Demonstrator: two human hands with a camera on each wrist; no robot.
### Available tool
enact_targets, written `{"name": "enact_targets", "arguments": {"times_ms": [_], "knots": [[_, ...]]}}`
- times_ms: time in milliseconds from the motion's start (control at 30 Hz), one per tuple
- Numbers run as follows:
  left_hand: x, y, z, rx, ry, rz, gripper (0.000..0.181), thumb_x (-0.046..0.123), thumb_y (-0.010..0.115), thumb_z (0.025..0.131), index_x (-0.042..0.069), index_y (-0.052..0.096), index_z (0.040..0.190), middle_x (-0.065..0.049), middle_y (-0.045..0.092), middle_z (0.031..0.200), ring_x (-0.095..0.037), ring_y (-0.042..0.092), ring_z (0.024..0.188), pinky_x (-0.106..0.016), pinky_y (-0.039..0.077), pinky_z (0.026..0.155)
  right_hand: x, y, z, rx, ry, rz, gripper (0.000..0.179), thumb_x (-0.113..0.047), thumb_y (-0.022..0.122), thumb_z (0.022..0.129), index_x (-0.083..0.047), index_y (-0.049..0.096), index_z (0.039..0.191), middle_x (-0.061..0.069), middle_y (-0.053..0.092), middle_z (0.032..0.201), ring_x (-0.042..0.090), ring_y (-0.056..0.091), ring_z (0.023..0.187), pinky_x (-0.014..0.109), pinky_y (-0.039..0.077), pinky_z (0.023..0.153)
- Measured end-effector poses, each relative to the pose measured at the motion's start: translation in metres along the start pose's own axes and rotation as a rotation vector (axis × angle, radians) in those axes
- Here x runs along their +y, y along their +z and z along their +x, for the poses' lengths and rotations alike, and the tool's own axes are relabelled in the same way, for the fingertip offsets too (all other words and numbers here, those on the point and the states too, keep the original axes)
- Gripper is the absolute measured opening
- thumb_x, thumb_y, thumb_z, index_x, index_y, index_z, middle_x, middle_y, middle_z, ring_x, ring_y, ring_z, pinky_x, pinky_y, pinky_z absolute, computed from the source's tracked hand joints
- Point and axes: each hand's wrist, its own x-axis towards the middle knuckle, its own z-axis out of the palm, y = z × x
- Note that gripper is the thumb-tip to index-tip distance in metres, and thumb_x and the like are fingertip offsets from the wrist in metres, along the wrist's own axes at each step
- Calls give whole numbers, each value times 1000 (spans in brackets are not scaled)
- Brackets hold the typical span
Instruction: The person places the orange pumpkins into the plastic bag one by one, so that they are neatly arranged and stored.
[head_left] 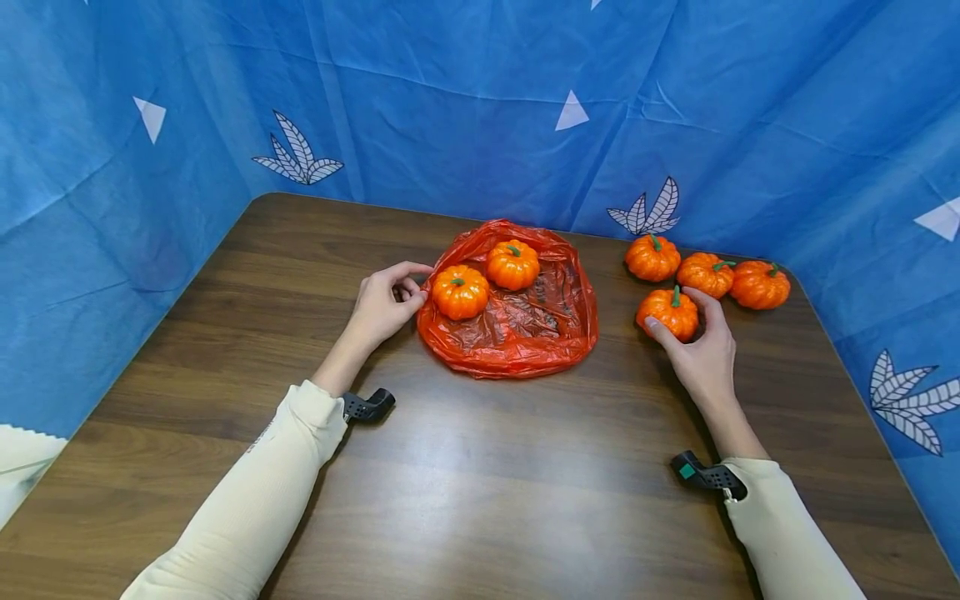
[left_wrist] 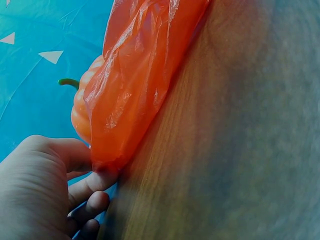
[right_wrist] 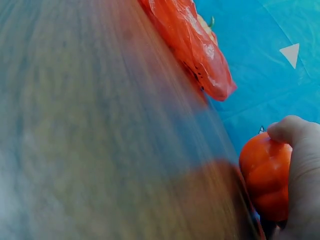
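Note:
A red plastic bag (head_left: pixel 517 354) lies spread in the middle of the table with its mouth turned up. Two small orange pumpkins with green stems sit inside, one at the left (head_left: pixel 460 292) and one farther back (head_left: pixel 513 265). My left hand (head_left: pixel 384 302) pinches the bag's left rim between thumb and fingers; the left wrist view shows the red film (left_wrist: pixel 125 100) at the fingertips. On the right, my right hand (head_left: pixel 703 346) grips another pumpkin (head_left: pixel 663 312) between thumb and fingers. In the right wrist view the thumb lies across this pumpkin (right_wrist: pixel 265 175).
Behind the right hand, three more pumpkins stand in a row near the back right corner: left (head_left: pixel 652 257), middle (head_left: pixel 705 275) and right (head_left: pixel 760 285). A blue patterned cloth (head_left: pixel 465 108) hangs along the back and sides of the wooden table (head_left: pixel 480 483).

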Motion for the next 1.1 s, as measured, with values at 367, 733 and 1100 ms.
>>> {"name": "enact_targets", "arguments": {"times_ms": [367,733,1100], "knots": [[-1,-2,0,3,1,-4,34,5,70,94,11,74,127,-9,70,85,-23,58,77,-23,45,70,-15,16,-2,29,46,86,75,-42,84,89,-19,47,150,4,58,146,14,54,122,15,44,97],[-2,-1,1,11,-2,9,33,5,70,93,11,74,126,-9,71,85,-21,58,77,-22,44,70,-46,50,7,62,-22,239,74,-37,87,86,-18,49,147,0,58,145,13,56,128,31,48,112],[-1,1,3,17,13,14,33,5,71,91,12,76,123,-7,71,82,-20,59,75,-21,43,68,-106,70,-4,24,-155,299,70,-15,85,86,0,49,143,19,60,143,27,59,129,44,47,115]]}}
